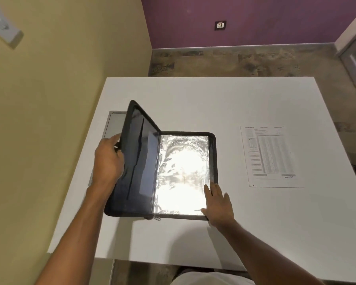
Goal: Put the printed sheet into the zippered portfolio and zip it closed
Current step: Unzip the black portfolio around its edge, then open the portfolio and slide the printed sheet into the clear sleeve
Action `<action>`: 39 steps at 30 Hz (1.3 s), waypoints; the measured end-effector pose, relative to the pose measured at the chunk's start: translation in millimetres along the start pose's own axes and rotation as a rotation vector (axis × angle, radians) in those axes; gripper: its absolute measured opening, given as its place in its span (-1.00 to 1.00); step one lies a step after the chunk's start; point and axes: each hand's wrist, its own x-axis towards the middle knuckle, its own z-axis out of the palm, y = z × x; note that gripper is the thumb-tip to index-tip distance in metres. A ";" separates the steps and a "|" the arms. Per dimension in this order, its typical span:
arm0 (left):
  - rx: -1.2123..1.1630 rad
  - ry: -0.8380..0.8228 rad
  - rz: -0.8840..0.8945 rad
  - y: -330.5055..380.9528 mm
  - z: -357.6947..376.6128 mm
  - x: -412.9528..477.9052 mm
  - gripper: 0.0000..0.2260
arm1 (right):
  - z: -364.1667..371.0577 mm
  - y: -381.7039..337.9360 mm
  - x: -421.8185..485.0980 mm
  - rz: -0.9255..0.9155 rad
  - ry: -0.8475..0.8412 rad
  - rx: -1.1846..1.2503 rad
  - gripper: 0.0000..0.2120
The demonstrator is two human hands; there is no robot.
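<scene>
A black zippered portfolio [146,161] lies unzipped on the white table [214,99]. My left hand [108,159] grips the outer edge of its left cover and holds that cover raised and tilted. The right half lies flat and shows shiny clear plastic sleeves [183,173] with strong glare. My right hand [218,202] rests flat, fingers spread, on the near right corner of that half. The zipper pull [156,218] hangs at the near edge by the spine. The printed sheet [271,156] lies flat on the table to the right of the portfolio, apart from both hands.
A grey flat panel [113,124] is set in the table behind the raised cover. A yellow wall runs close along the left; the floor lies beyond the table's far edge. The table's near edge is just in front of my body.
</scene>
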 end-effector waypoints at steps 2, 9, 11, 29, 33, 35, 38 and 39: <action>0.030 0.049 -0.060 -17.3 -4.5 6.6 -0.54 | -0.9 -1.9 1.2 0.003 -0.009 -0.029 -0.13; 0.202 0.129 -0.145 -78.5 1.4 26.1 -0.66 | -4.3 -8.3 2.3 0.001 -0.008 -0.097 -0.14; 0.297 0.083 -0.179 -92.4 9.8 30.3 -0.66 | -5.6 -10.5 2.2 -0.002 -0.011 -0.113 -0.13; 0.423 -0.219 -0.326 -159.0 97.1 5.7 -0.42 | -5.7 -15.9 3.9 -0.021 0.018 -0.149 -0.17; 0.381 -0.309 -0.391 -159.4 104.8 -0.2 -0.45 | -3.6 -13.8 4.1 -0.019 0.019 -0.150 -0.14; 0.362 -0.334 -0.413 -160.6 106.3 0.2 -0.43 | -2.8 -12.0 4.6 -0.023 0.017 -0.139 -0.12; 0.326 -0.337 -0.417 -160.8 107.2 -1.5 -0.41 | -2.5 -10.3 5.3 -0.015 0.012 -0.087 -0.12; 0.320 -0.331 -0.414 -160.0 107.3 -3.3 -0.40 | -2.1 -9.5 5.1 -0.013 0.011 -0.073 -0.12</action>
